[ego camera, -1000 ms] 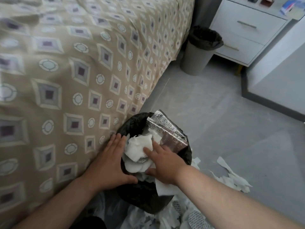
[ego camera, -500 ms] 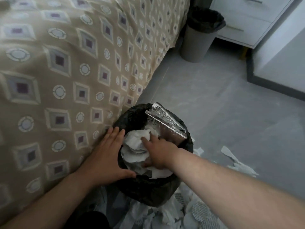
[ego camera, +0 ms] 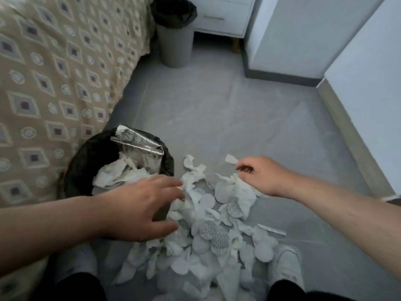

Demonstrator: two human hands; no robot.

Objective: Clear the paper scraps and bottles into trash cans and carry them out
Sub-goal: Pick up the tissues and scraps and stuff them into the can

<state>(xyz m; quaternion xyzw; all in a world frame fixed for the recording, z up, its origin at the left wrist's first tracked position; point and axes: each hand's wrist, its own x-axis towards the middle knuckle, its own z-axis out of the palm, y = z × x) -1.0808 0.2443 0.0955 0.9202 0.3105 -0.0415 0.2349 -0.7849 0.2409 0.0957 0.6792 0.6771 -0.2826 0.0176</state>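
Around: the near trash can (ego camera: pixel 81 168) stands on the grey floor (ego camera: pixel 238 109), tight against the bed cover (ego camera: pixel 54 83) on its left; a second trash can (ego camera: pixel 175 40) stands well beyond it by the bed's corner, with a white drawer cabinet (ego camera: pixel 221 16) beyond the near can and to its right
In the way: a silver foil pouch (ego camera: pixel 138 144) sticks up at the near trash can's far rim, and crumpled tissue (ego camera: pixel 117 174) fills the can almost to the top
Left hand: my left hand (ego camera: pixel 138 207) lies over the near trash can's right rim, fingers straight and spread, grasping nothing, fingertips at the edge of the heap
Right hand: my right hand (ego camera: pixel 262 177) is well right of the near trash can, fingers curled, thumb and forefinger pinching a torn scrap (ego camera: pixel 231 159)
Paper scraps: the paper scraps (ego camera: pixel 208 235) lie heaped on the floor just right of the near trash can and in front of it, reaching to my shoe (ego camera: pixel 286 268)
Look: white, torn and crumpled pieces mixed with flat round discs, some plain, some printed with fine grey lines; one thin strip lies at the heap's edge farthest from the can
Materials: glossy, wrinkled black liner on the near trash can; creased, shiny foil; soft, limp tissue; woven beige cover with diamonds and circles; smooth, matt floor
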